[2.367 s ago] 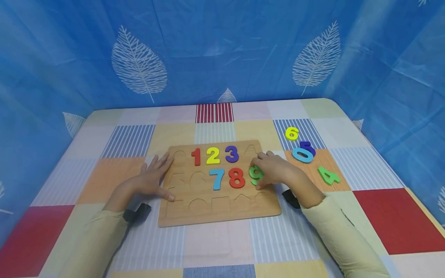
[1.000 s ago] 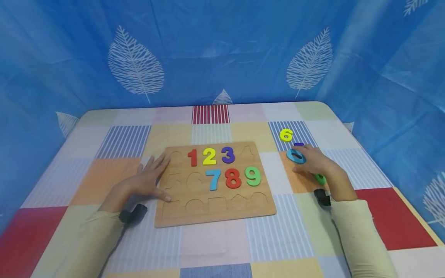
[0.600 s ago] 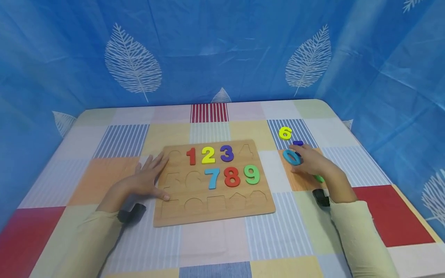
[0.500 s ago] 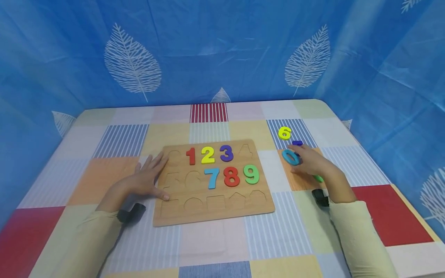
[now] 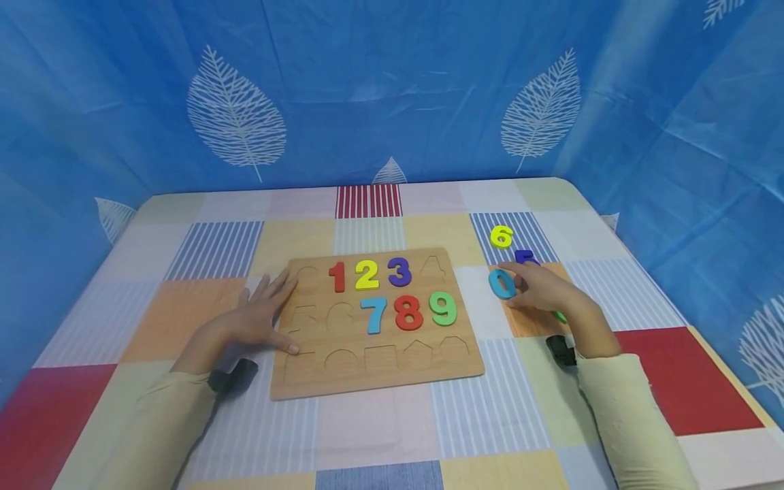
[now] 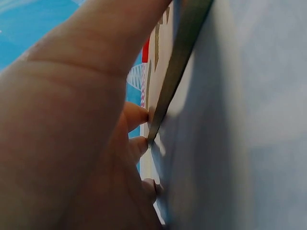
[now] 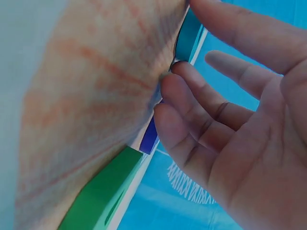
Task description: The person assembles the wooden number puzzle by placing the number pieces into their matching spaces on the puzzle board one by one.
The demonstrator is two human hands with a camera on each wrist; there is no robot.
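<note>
The wooden number puzzle board (image 5: 343, 378) lies flat in mid-table, with a red 1 (image 5: 337, 277), yellow 2 (image 5: 367, 275), purple 3 (image 5: 400, 272), light blue 7 (image 5: 373, 315), red 8 (image 5: 408, 312) and green 9 (image 5: 443, 308) on it. My left hand (image 5: 257, 320) rests spread on the board's left edge, thumb on its face. To the right of the board, my right hand (image 5: 542, 289) holds the blue number 0 (image 5: 501, 284) by its right side between thumb and fingers. In the right wrist view, part of the blue 0 (image 7: 187, 40) shows by the thumb.
Near the right hand lie a yellow 6 (image 5: 501, 236), a partly covered purple 5 (image 5: 525, 256) and a green 4 (image 7: 103, 191), mostly hidden in the head view. Several recesses show in the board. A patchwork cloth (image 5: 380, 432) covers the table; a blue leaf-print curtain (image 5: 392, 88) surrounds it.
My right hand left the green 9 on the board and went right to the loose numbers. It has since drawn the blue 0 slightly left, uncovering more of the purple 5. The left hand stays put.
</note>
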